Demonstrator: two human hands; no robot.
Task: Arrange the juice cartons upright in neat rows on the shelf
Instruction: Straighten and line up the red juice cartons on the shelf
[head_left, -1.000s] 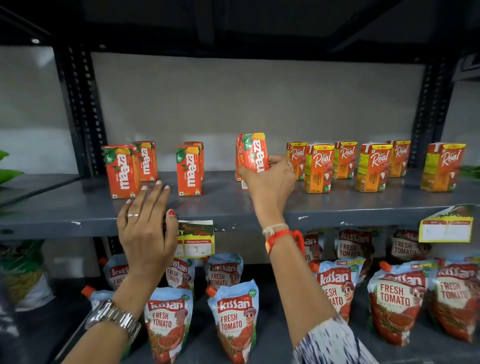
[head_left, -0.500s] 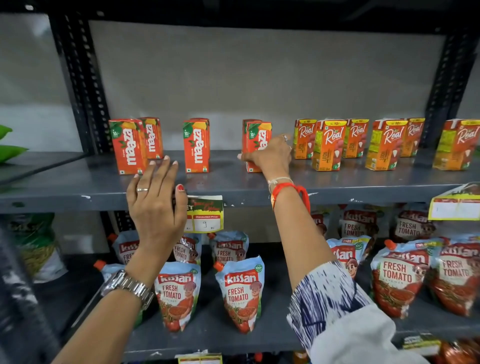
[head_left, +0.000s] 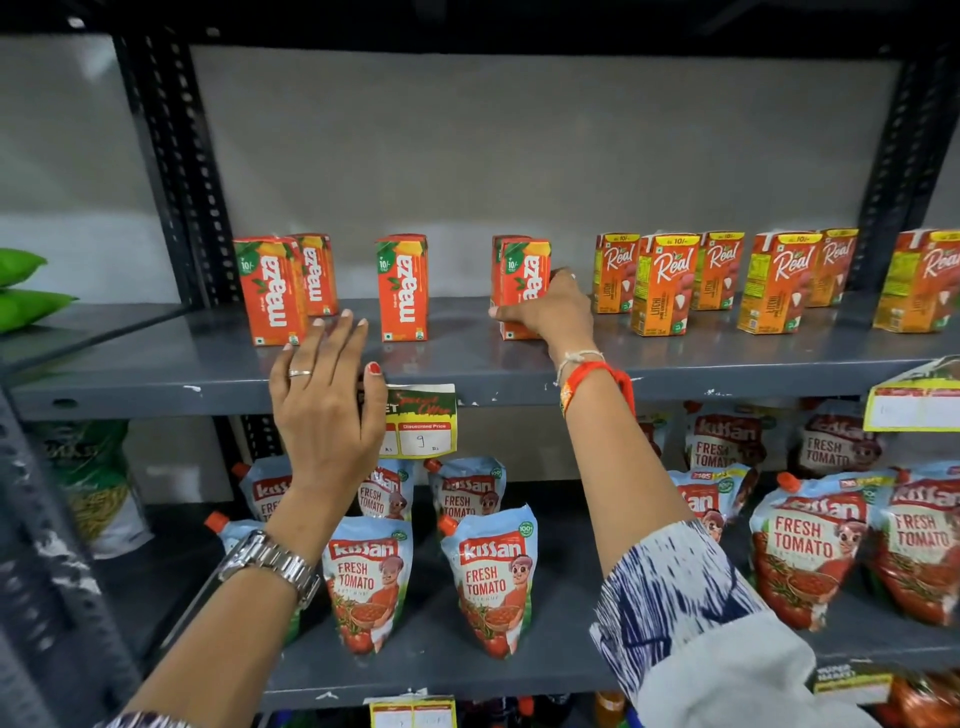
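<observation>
Maaza carton (head_left: 520, 270) upright on grey shelf (head_left: 467, 364), right hand (head_left: 553, 312) clamped round its lower side, Real cartons (head_left: 662, 283) just right of that hand, left hand (head_left: 324, 410) open, fingers spread, over shelf edge below leftmost Maaza cartons (head_left: 270, 291).

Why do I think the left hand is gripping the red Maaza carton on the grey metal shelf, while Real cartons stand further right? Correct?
Not quite. The head view shows the right hand gripping the red Maaza carton on the grey metal shelf; the left hand hovers open. The orange Real cartons do stand further right.
</observation>
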